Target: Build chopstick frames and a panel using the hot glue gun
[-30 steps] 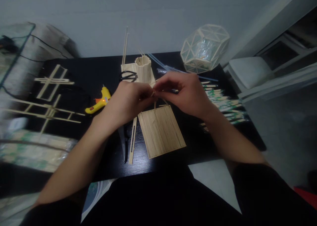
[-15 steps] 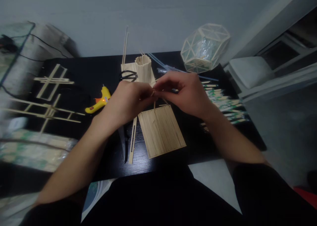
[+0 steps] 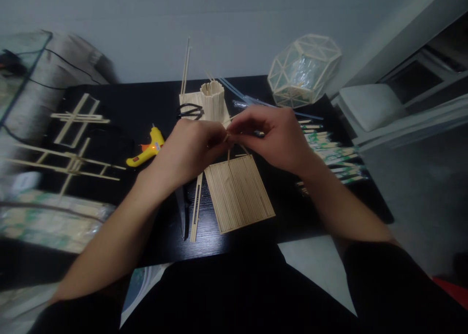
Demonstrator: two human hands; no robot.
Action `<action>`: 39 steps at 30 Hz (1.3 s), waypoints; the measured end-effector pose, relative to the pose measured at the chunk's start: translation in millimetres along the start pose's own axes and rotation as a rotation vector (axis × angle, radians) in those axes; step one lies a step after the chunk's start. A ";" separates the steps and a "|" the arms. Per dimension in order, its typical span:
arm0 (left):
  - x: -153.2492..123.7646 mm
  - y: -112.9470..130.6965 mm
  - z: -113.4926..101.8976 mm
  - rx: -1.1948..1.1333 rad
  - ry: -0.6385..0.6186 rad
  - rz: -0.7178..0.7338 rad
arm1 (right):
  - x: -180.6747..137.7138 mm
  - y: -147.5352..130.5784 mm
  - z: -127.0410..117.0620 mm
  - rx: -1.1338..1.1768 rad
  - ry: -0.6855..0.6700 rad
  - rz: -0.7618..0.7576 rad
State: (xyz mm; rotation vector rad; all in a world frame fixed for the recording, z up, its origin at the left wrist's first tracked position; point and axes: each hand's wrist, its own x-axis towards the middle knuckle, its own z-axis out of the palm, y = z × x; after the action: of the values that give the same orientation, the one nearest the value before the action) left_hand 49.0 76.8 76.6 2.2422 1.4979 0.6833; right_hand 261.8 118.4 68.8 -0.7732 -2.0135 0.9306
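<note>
My left hand (image 3: 193, 141) and my right hand (image 3: 274, 134) meet above the middle of the black table, fingertips pinched close together. Between them are thin wooden sticks (image 3: 229, 154), their ends hidden by the fingers. The sticks slant down to the far edge of a flat panel (image 3: 239, 195) made of wooden sticks laid side by side; whether they are fixed to it I cannot tell. Behind the hands stands a round cup-like holder (image 3: 212, 102) of upright sticks on a stick base. A slotted strip of sticks (image 3: 196, 212) lies left of the panel.
A yellow glue gun (image 3: 148, 148) lies left of my left hand, with black-handled scissors (image 3: 189, 111) behind. Stick frames (image 3: 75, 163) lie far left. Bundles of packaged sticks (image 3: 329, 151) are on the right. Blue-grey glue sticks (image 3: 252, 100) and a faceted stick-framed lantern shape (image 3: 305, 70) stand behind.
Almost nothing differs. Both hands keep the same pinch on the sticks, and the whole view has shifted very slightly.
</note>
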 end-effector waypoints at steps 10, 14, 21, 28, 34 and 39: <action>0.0 3.2 -1.0 -0.004 -0.006 -0.020 | 0.5 0.8 -0.5 -0.007 -0.006 -0.003; 0.4 2.4 -0.1 0.010 0.009 -0.026 | 1.1 1.6 -0.1 -0.013 -0.006 0.008; 0.8 2.1 1.4 0.014 0.021 -0.021 | 1.6 1.3 1.0 -0.012 -0.003 0.012; 1.0 2.8 1.6 0.002 0.042 -0.014 | 1.5 3.4 1.9 -0.023 0.012 -0.007; 1.3 -1.0 3.6 -0.004 0.048 -0.030 | 1.5 4.7 2.3 -0.031 0.011 -0.002; 1.5 -0.5 3.4 0.020 0.034 -0.045 | 1.7 6.0 3.0 -0.015 0.029 -0.021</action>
State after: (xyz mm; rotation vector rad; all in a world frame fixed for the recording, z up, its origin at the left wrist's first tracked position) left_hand 51.0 78.3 73.8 2.2151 1.5732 0.6989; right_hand 259.6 121.9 63.3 -0.7678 -2.0022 0.8884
